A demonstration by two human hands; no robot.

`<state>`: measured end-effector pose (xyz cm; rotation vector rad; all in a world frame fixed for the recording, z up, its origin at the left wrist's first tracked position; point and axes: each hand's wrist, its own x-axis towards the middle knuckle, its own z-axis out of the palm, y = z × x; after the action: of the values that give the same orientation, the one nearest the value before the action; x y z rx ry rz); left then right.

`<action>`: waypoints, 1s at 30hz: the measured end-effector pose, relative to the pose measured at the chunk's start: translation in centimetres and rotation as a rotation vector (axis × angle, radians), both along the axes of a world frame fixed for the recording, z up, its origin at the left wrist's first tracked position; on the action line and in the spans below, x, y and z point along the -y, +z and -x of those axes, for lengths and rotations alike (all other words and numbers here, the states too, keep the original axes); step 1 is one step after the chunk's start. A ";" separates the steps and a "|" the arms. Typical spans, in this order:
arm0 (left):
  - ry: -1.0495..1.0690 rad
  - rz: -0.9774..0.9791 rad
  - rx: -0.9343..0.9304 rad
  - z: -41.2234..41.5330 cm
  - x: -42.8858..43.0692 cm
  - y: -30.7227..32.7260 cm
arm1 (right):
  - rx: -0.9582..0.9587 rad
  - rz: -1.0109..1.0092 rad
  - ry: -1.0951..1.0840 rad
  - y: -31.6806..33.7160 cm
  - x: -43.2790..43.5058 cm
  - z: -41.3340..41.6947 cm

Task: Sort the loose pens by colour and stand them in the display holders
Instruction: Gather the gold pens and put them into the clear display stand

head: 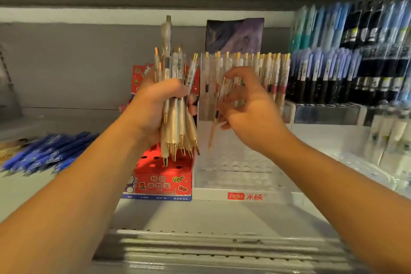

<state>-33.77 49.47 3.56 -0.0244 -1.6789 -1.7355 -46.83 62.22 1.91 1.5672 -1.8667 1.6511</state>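
We noted the left hand (155,104) gripping a bundle of cream pens (174,66) upright, tips down, above the red holder (162,182). The right hand (251,113) pinched a single cream pen (212,135), blurred, tip down over the clear holder (233,171), whose back row held matching gold-capped pens (255,66). Loose blue pens (49,151) lay on the shelf (200,213) at far left.

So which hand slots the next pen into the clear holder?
Right. The right hand pinches one pen tip-down above the clear holder; the left hand is full, gripping the bundle.
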 end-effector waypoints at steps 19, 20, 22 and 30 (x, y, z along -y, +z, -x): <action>-0.098 -0.051 0.067 0.2 0.5 -0.6 | -0.281 -0.284 -0.256 -1.3 2.0 -0.9; -0.090 -0.053 0.065 0.2 0.5 -0.6 | -0.316 -0.289 -0.277 -1.5 1.9 -0.8; -0.072 -0.047 0.057 0.3 0.6 -0.6 | -0.354 -0.293 -0.311 -1.8 1.8 -0.7; -0.046 -0.004 0.063 0.3 0.4 -0.6 | -0.113 -0.067 -0.190 -1.2 1.0 -0.3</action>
<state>-34.06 49.05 2.98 -0.0065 -1.7333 -1.7903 -46.57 61.23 0.75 1.4245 -1.9619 1.4052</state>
